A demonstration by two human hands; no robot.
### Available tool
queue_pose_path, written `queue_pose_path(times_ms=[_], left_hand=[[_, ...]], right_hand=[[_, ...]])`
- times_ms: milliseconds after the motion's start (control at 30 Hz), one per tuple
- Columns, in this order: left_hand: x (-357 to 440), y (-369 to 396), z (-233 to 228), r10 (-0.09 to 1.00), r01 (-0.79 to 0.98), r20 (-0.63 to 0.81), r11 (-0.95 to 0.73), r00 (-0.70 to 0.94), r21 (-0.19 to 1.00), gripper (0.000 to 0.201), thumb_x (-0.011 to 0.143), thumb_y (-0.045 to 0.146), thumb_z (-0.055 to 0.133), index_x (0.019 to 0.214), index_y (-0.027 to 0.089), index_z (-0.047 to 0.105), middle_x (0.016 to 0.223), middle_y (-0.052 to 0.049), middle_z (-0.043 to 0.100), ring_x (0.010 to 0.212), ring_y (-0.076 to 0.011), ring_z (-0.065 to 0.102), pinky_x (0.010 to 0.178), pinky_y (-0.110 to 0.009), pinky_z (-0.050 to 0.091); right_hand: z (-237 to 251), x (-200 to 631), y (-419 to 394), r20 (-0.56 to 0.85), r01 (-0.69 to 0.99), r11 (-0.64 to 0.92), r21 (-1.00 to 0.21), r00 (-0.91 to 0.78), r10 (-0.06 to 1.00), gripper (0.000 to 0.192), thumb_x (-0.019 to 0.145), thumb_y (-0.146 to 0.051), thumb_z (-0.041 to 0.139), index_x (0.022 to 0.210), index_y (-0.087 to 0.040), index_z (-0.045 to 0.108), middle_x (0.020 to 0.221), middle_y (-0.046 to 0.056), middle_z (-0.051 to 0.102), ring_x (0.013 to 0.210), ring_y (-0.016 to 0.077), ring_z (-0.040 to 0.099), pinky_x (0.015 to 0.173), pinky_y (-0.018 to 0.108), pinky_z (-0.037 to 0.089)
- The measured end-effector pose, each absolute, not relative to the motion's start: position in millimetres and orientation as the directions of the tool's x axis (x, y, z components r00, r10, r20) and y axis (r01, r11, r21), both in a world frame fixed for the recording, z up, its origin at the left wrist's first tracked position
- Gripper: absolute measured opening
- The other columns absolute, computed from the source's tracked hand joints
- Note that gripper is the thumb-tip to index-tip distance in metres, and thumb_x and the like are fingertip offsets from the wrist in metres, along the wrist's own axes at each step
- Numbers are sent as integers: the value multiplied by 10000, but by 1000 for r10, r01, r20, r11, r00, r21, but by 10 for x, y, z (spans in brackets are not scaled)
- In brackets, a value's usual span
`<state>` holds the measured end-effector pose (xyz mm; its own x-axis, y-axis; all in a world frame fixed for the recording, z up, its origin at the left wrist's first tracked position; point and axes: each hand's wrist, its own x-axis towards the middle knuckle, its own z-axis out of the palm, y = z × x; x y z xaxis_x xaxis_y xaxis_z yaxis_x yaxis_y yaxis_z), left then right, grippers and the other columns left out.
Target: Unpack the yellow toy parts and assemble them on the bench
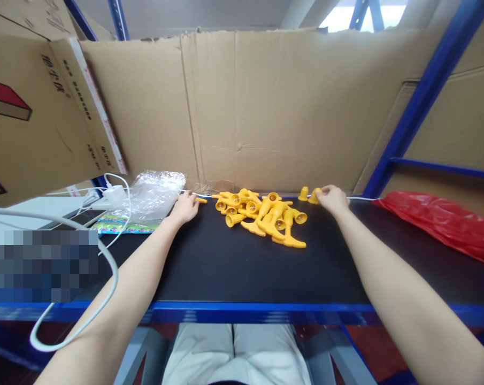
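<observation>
My right hand point(333, 200) is at the back right of the black tabletop, fingers closed around a yellow bell-shaped plastic cap point(314, 197). Just left of it, a similar yellow cap point(303, 193) stands upright with its narrow end up. Over at the back left, my left hand point(185, 207) has its fingers closed on a yellow plastic piece point(201, 200); only an end shows, so its full shape is hidden. Between the hands lies a loose pile of yellow pieces point(261, 211), several with hollow cup ends and several with T-shaped handles.
A tall cardboard sheet point(266, 112) closes off the back. Clear plastic bags point(153, 195) and white cables point(115, 267) lie at left, below a large printed carton point(33, 107). On the right are a red plastic bag point(438, 219) and a blue rack post point(418, 117).
</observation>
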<state>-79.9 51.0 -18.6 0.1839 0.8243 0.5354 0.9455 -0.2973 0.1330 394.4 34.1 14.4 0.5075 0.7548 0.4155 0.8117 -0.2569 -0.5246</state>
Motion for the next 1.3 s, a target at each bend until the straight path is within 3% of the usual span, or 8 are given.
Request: queue_pose_path(times_ms=[100, 233, 500, 700, 900, 1033, 1200, 1300], left_hand=[[-746, 479, -145, 799, 943, 558, -323, 225, 83, 374, 863, 258, 373, 1130, 105, 585, 1268, -162, 469, 1188, -281, 454, 1013, -422, 378], [-689, 434, -96, 762, 927, 588, -371, 271, 54, 379, 861, 259, 380, 1140, 101, 582, 1263, -155, 479, 1175, -272, 462, 1024, -409, 369], [-676, 418, -121, 781, 902, 517, -430, 352, 35, 321, 817, 245, 416, 1014, 155, 652, 1131, -102, 568, 1066, -228, 542, 972, -366, 427], [-665, 404, -115, 773, 893, 522, -448, 361, 44, 327, 780, 221, 434, 982, 134, 675, 1111, -113, 577, 1034, -227, 562, 960, -351, 441], [-668, 416, -121, 774, 894, 522, -446, 358, 48, 328, 776, 212, 436, 978, 132, 682, 1111, -115, 581, 1054, -231, 556, 973, -356, 435], [-666, 424, -126, 776, 894, 526, -443, 348, 62, 323, 775, 212, 436, 972, 145, 682, 1127, -110, 577, 1058, -227, 555, 976, -363, 434], [-651, 413, -119, 781, 888, 513, -454, 356, 76, 332, 780, 212, 434, 992, 144, 680, 1130, -114, 570, 1053, -231, 553, 979, -376, 428], [-645, 404, -114, 783, 886, 511, -456, 354, 84, 329, 783, 212, 436, 997, 158, 681, 1134, -100, 568, 1055, -228, 551, 979, -371, 427]], right_hand=[[19, 4039, 407, 359, 810, -252, -530, 483, 799, 288, 726, -323, 579, 969, -182, 640, 990, 98, 666, 965, 260, 607, 829, 385, 458], [-55, 4037, 457, 408, 846, -134, -516, 381, 830, 337, 750, -258, 559, 1067, -156, 610, 920, 90, 667, 868, 213, 629, 793, 325, 474], [-129, 3978, 575, 459, 894, 5, -449, 226, 859, 328, 707, -186, 618, 1034, -159, 610, 891, 70, 669, 803, 183, 632, 783, 312, 492], [-37, 3916, 664, 418, 990, -2, -144, 62, 906, 424, 809, -252, 509, 1220, -187, 591, 1152, 131, 604, 1039, 258, 568, 893, 397, 447], [101, 3769, 721, 310, 989, -39, 143, -8, 951, 526, 820, -212, 440, 1335, -318, 465, 1472, 40, 323, 1352, 271, 244, 1060, 531, 232], [112, 3768, 853, 238, 990, -58, 131, 25, 971, 620, 768, -175, 482, 1366, -325, 414, 1498, 61, 267, 1382, 305, 163, 1049, 621, 139], [79, 3825, 982, 243, 996, -83, 24, 75, 967, 625, 732, -200, 546, 1340, -310, 452, 1461, 94, 338, 1352, 341, 229, 1016, 658, 155], [71, 3893, 994, 319, 998, -53, -14, 55, 946, 609, 729, -171, 513, 1325, -294, 475, 1407, 82, 420, 1312, 305, 313, 1023, 597, 233]])
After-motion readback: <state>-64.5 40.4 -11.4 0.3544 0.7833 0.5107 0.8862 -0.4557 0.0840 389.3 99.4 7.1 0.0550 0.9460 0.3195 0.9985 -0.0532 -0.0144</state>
